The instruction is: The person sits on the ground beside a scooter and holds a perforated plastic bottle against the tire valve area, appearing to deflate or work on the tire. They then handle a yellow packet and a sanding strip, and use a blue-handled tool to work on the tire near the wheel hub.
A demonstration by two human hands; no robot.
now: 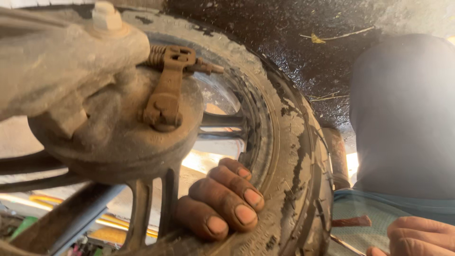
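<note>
A dusty motorcycle wheel fills the view, with a worn muddy tyre [289, 156] and a dark spoked rim [142, 213]. My left hand [222, 201] reaches through the spokes, its fingers curled around the rim's inner edge beside the tyre. Above it sits the round brake drum hub [113, 137], carrying a rusty brake lever arm [166, 95] with a spring and a white axle nut [106, 16]. My right hand [419, 234] is at the bottom right corner with its fingers curled, partly cut off by the frame. A thin reddish-brown rod [351, 221] lies just left of it; whether the hand holds it is unclear.
A knee in dark trousers [403, 114] rises at the right above light teal cloth [365, 208]. Wet black ground [294, 42] with bits of straw lies behind the tyre. A grey frame arm [42, 61] crosses the upper left, and a blue-grey tube [80, 215] runs at the lower left.
</note>
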